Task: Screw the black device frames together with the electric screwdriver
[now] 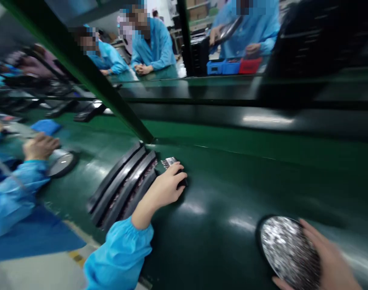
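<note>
My left hand [170, 185] reaches over the green bench with its fingers curled down on a small dark object [182, 182], mostly hidden under them. Just beyond the fingertips lies a small cluster of shiny metal pieces [169, 162] in a row. To the left of that hand several curved black strips [120, 183] lie side by side, with small reddish-brown bits showing between them. At the lower right my right hand [329, 257] grips the edge of a round black dish [264, 251] full of small shiny metal pieces, perhaps screws; blur hides their exact kind.
A green post [111, 100] slants down to the green bench [232, 181]. On the left, a co-worker's hand [40, 146] is over a round dark dish [63, 164]. Beyond a raised ledge [220, 90], people in blue sit near blue and red bins [249, 66].
</note>
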`<action>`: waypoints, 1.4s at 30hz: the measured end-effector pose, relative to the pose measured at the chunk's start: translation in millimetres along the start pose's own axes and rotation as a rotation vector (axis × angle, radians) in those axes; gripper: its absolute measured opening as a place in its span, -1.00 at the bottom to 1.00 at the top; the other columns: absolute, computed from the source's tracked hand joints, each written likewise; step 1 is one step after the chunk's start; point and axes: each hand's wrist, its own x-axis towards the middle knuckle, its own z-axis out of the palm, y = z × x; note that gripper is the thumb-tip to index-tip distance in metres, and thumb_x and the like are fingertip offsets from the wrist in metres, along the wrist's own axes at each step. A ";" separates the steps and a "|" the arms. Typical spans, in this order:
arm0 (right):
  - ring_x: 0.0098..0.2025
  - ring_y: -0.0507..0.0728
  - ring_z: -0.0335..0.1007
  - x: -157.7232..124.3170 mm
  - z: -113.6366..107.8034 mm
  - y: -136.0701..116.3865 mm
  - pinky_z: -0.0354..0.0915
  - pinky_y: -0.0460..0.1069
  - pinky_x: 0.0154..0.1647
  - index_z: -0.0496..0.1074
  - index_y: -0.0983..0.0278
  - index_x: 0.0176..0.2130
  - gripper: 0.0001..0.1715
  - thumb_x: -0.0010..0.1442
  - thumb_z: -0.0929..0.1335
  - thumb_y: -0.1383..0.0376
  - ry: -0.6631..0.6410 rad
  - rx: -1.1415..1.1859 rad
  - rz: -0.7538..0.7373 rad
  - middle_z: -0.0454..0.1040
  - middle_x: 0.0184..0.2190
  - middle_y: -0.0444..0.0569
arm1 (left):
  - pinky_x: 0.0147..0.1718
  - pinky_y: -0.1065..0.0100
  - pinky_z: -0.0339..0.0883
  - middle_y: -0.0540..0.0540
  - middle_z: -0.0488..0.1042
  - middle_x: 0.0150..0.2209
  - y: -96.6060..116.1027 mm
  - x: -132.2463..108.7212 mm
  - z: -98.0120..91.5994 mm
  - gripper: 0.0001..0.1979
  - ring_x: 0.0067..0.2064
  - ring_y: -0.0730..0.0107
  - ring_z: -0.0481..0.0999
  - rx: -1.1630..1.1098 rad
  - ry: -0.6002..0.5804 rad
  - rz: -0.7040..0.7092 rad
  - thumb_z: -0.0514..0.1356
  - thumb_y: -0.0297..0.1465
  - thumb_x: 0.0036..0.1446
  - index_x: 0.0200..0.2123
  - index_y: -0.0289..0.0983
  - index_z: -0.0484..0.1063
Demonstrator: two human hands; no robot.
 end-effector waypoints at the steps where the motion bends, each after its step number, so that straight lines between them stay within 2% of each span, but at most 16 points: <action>1: 0.13 0.63 0.40 5.0 -3.9 -9.3 0.45 0.45 -0.07 0.02 0.16 0.40 0.28 -0.11 0.56 -0.05 -0.014 -0.017 -0.007 0.32 0.23 0.29 | 0.20 0.03 0.43 -0.28 0.43 0.12 1.5 -0.1 2.1 -0.77 0.28 -0.05 0.39 -0.007 0.007 0.035 0.17 -0.47 0.17 -0.09 -0.25 0.50; 3: 0.26 0.59 0.30 16.0 -10.6 -24.9 0.41 0.42 0.11 -0.04 0.23 0.39 0.28 -0.07 0.55 -0.07 -0.121 -0.018 0.020 0.21 0.31 0.32 | 0.17 -0.02 0.46 -0.28 0.45 0.11 5.2 1.0 8.6 -0.78 0.27 -0.09 0.40 -0.018 0.033 0.099 0.14 -0.41 0.20 -0.10 -0.22 0.51; 6: 0.34 0.58 0.20 31.1 -15.3 -32.9 0.32 0.45 0.22 -0.06 0.27 0.37 0.36 -0.15 0.58 -0.09 -0.175 0.026 -0.001 0.16 0.34 0.40 | 0.17 -0.18 0.42 -0.36 0.46 0.11 21.5 5.4 21.2 -0.69 0.27 -0.25 0.38 -0.027 0.089 0.197 0.15 -0.26 0.24 -0.04 -0.26 0.52; 8: 0.42 0.63 0.02 37.3 -15.7 -31.4 0.19 0.51 0.29 -0.07 0.27 0.37 0.47 -0.24 0.60 -0.17 -0.191 0.021 -0.039 0.06 0.39 0.42 | 0.20 -0.25 0.35 -0.40 0.45 0.15 45.6 8.0 26.8 -0.59 0.28 -0.30 0.36 -0.076 0.125 0.264 0.16 -0.22 0.24 0.07 -0.29 0.48; 10: 0.45 0.62 -0.06 41.3 -14.7 -30.0 0.11 0.52 0.34 -0.09 0.28 0.38 0.49 -0.24 0.59 -0.18 -0.211 0.044 -0.074 0.00 0.42 0.41 | 0.25 -0.19 0.32 -0.38 0.41 0.22 77.5 11.9 29.2 -0.52 0.32 -0.21 0.33 -0.181 0.124 0.326 0.13 -0.29 0.25 0.20 -0.30 0.39; 12: 0.44 0.58 0.00 44.9 -13.5 -30.7 0.09 0.49 0.37 -0.08 0.29 0.39 0.41 -0.18 0.58 -0.10 -0.226 0.093 -0.078 0.05 0.41 0.40 | 0.29 -0.08 0.31 -0.34 0.34 0.30 109.2 21.0 30.3 -0.45 0.35 -0.08 0.30 -0.330 0.064 0.368 0.08 -0.39 0.23 0.29 -0.31 0.29; 14: 0.42 0.55 0.06 47.7 -14.2 -33.6 0.09 0.46 0.38 -0.06 0.30 0.38 0.33 -0.14 0.56 0.01 -0.225 0.147 -0.065 0.13 0.37 0.37 | 0.29 -0.02 0.31 -0.32 0.30 0.34 133.3 35.8 32.0 -0.38 0.35 0.00 0.31 -0.511 -0.061 0.366 0.06 -0.41 0.19 0.33 -0.34 0.24; 17: 0.40 0.52 0.10 46.6 -20.8 -39.6 0.09 0.41 0.40 -0.08 0.29 0.38 0.33 -0.18 0.55 0.09 -0.225 0.237 -0.022 0.19 0.34 0.32 | 0.29 0.02 0.31 -0.26 0.37 0.30 150.0 58.5 37.2 -0.40 0.29 0.05 0.41 -0.805 -0.273 0.302 0.05 -0.32 0.22 0.32 -0.33 0.28; 19: 0.39 0.49 0.13 42.6 -26.6 -43.1 0.13 0.36 0.40 -0.09 0.27 0.39 0.37 -0.22 0.55 0.12 -0.243 0.316 0.041 0.19 0.34 0.29 | 0.29 0.05 0.30 -0.18 0.43 0.26 151.2 66.7 42.8 -0.44 0.26 0.08 0.45 -0.965 -0.363 0.268 0.03 -0.26 0.26 0.28 -0.29 0.35; 21: 0.38 0.48 0.14 39.2 -29.7 -45.1 0.14 0.32 0.39 -0.09 0.26 0.38 0.38 -0.25 0.55 0.13 -0.249 0.389 0.086 0.17 0.34 0.28 | 0.29 0.08 0.29 -0.13 0.46 0.23 148.3 68.4 49.8 -0.47 0.25 0.10 0.46 -1.082 -0.396 0.272 0.02 -0.22 0.29 0.25 -0.24 0.40; 28: 0.41 0.46 0.10 42.2 -26.0 -36.8 0.09 0.31 0.43 -0.11 0.27 0.40 0.45 -0.29 0.56 0.07 -0.319 0.479 0.014 0.14 0.36 0.28 | 0.33 0.05 0.23 -0.11 0.47 0.22 137.5 63.5 67.8 -0.50 0.27 0.06 0.44 -1.279 -0.348 0.227 0.08 -0.16 0.29 0.21 -0.19 0.47; 31: 0.40 0.47 0.12 42.8 -27.2 -32.2 0.08 0.30 0.43 -0.10 0.24 0.39 0.46 -0.32 0.56 0.06 -0.343 0.481 0.029 0.15 0.36 0.26 | 0.32 0.04 0.25 -0.15 0.50 0.20 136.3 63.3 75.0 -0.50 0.24 0.06 0.46 -1.356 -0.357 0.197 0.11 -0.14 0.28 0.19 -0.21 0.48; 35: 0.38 0.44 0.18 45.3 -28.6 -28.1 0.12 0.26 0.41 -0.05 0.24 0.38 0.46 -0.35 0.57 0.03 -0.376 0.538 0.011 0.19 0.35 0.24 | 0.28 0.00 0.31 -0.21 0.52 0.17 135.1 62.7 85.2 -0.49 0.22 0.05 0.49 -1.473 -0.289 0.109 0.11 -0.14 0.29 0.18 -0.26 0.48; 42: 0.34 0.41 0.24 55.3 -27.7 -22.7 0.16 0.25 0.39 0.03 0.28 0.35 0.46 -0.40 0.58 -0.02 -0.366 0.569 -0.026 0.26 0.31 0.27 | 0.27 -0.06 0.33 -0.22 0.55 0.13 131.9 61.0 84.5 -0.51 0.19 -0.01 0.52 -1.518 -0.281 0.040 0.20 -0.10 0.24 0.13 -0.23 0.53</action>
